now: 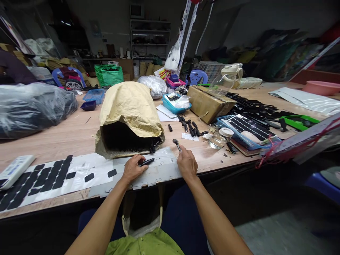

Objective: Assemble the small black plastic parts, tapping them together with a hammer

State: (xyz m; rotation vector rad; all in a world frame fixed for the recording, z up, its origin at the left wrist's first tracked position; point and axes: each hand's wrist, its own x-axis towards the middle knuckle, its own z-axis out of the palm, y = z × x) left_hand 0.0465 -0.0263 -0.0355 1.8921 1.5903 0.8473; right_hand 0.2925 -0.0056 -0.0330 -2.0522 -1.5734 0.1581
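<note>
My left hand (132, 168) is at the table's front edge, its thumb and fingers closed on a slim black tapered piece (148, 162) that points to the right. In my right hand (187, 163) is a small tool (175, 142) with a dark rounded head and a short metal shaft; its lower part is hidden in the fist. Both hands are over a grey-white sheet (162, 166). Just beyond them lies a big yellowish sack (126, 106), its dark mouth facing me, with black pieces (153, 145) at the opening.
Loose black pieces (190, 126) lie behind my right hand. To the right are a glass jar (218, 140), a blue basket (247, 132) and a cardboard box (208, 102). Black stickers (50, 177) on white sheets and a white device (16, 170) are at left.
</note>
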